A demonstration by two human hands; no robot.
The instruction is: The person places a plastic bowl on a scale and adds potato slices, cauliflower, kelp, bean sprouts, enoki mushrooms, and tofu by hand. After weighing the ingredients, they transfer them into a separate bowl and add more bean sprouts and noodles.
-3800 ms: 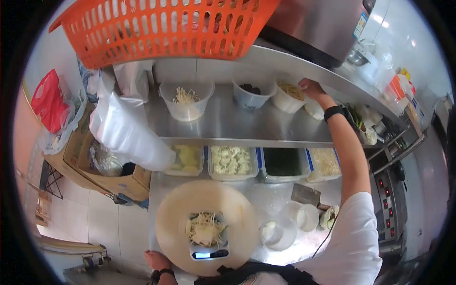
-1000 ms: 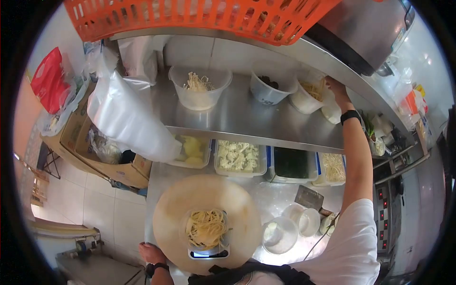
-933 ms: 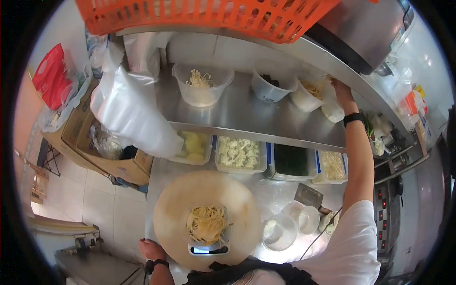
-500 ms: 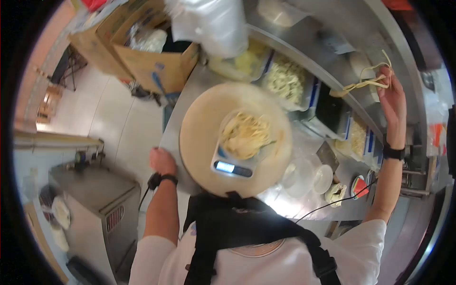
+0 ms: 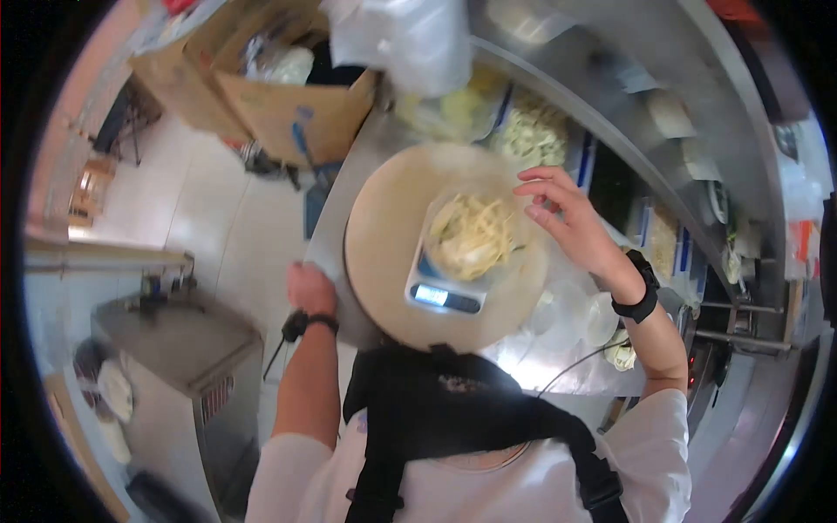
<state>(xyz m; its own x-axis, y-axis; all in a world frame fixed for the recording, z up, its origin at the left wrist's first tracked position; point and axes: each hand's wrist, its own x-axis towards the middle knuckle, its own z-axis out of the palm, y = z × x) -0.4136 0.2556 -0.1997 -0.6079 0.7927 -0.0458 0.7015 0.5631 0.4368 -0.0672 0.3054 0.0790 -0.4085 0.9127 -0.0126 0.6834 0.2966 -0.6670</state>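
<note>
On a round wooden board [image 5: 384, 292] stands a digital kitchen scale [image 5: 445, 296] with a lit display. A clear bowl on it is filled with pale yellow noodle-like strips [image 5: 475, 235]. Just to the right of the bowl, above the board's edge, is my right hand [image 5: 571, 222]. Its fingers are slightly bent and apart, and I see nothing in them. My left hand [image 5: 311, 289] is curled closed at the counter's left edge, beside the board. Whatever those fingers may hold is hidden.
Behind the board stand tubs of pale chopped food [image 5: 532, 135] and yellow pieces [image 5: 458, 109]. A plastic bag [image 5: 401, 44] hangs at the top. Left are a cardboard box [image 5: 288, 105] and a metal cabinet [image 5: 174, 340]. A steel shelf [image 5: 602, 96] runs along the right.
My right hand has come down and left from the shelf to the bowl. The long strips it held no longer show in it, and its fingers have parted. My left hand stays by the counter edge.
</note>
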